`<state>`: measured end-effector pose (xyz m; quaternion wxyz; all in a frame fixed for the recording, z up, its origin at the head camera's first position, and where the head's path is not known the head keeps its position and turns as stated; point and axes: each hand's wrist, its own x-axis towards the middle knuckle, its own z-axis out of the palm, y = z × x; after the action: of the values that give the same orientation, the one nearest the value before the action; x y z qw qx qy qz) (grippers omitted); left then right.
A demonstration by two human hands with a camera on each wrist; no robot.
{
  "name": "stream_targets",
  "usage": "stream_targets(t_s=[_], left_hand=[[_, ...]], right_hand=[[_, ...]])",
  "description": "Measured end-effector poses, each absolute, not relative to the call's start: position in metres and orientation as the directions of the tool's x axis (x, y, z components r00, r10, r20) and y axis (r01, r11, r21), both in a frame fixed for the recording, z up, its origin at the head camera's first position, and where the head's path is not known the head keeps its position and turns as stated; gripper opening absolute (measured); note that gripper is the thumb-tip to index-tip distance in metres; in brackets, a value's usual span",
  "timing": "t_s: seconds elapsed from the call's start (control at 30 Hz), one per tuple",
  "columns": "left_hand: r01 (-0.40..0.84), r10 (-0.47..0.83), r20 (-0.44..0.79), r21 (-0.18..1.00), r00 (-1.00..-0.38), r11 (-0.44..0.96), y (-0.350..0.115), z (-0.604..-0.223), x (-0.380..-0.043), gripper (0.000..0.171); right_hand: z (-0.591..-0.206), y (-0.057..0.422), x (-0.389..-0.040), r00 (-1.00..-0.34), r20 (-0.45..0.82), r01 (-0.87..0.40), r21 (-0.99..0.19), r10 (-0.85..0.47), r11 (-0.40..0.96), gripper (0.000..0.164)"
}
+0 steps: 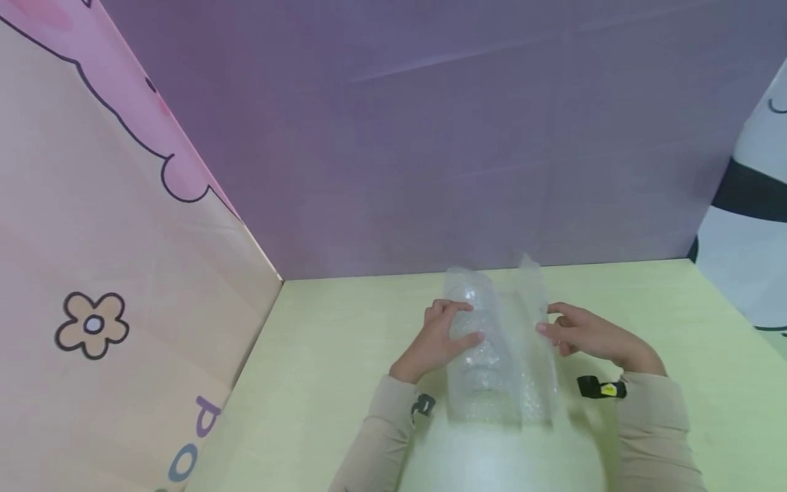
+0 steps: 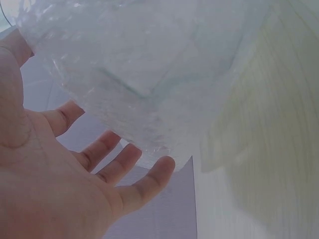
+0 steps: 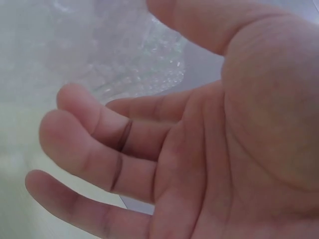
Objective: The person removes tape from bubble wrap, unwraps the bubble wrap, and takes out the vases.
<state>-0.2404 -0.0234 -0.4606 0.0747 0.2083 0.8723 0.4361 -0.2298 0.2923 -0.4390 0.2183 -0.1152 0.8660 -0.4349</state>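
Observation:
A sheet of clear bubble wrap (image 1: 535, 369) stands partly folded over the table, its left part bulging round a see-through object (image 1: 482, 379) with a rounded end. The kind of that object cannot be told through the plastic. My left hand (image 1: 439, 338) holds the bulging part from the left, thumb and forefinger spread over it. In the left wrist view, the fingertips (image 2: 162, 167) lie along the edge of the wrap. At the sheet's right flap, my right hand (image 1: 578, 333) pinches the edge between thumb and forefinger. The other right fingers (image 3: 75, 144) are loosely bent beside the plastic.
The pale yellow table (image 1: 332, 355) ends at a purple-grey backdrop (image 1: 430, 150). A printed panel (image 1: 154, 287) with a flower stands on the left, and another panel (image 1: 750, 212) on the right. Dark straps (image 1: 601, 388) sit at both wrists.

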Motion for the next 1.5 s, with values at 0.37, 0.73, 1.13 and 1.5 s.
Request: stream_targets(t_s=[0.37, 0.73, 1.13, 1.5], left_hand=[[0.3, 0.433, 0.045, 0.785, -0.9, 0.542, -0.024, -0.46, -0.241, 0.06], [0.314, 0.435, 0.06, 0.78, -0.898, 0.541, -0.023, -0.461, -0.241, 0.06], [0.326, 0.442, 0.068, 0.775, -0.894, 0.541, -0.022, -0.459, -0.241, 0.059], [0.326, 0.446, 0.067, 0.778, -0.893, 0.537, -0.023, -0.46, -0.242, 0.06]], right_hand=[[-0.434, 0.294, -0.226, -0.883, -0.266, -0.017, -0.804, -0.386, 0.595, 0.08], [-0.435, 0.303, -0.225, -0.905, -0.238, -0.036, -0.783, -0.352, 0.621, 0.081], [-0.431, 0.313, -0.221, -0.928, -0.201, -0.039, -0.785, -0.314, 0.618, 0.077], [-0.409, 0.318, -0.212, -0.978, -0.069, -0.1, -0.664, -0.195, 0.741, 0.078]])
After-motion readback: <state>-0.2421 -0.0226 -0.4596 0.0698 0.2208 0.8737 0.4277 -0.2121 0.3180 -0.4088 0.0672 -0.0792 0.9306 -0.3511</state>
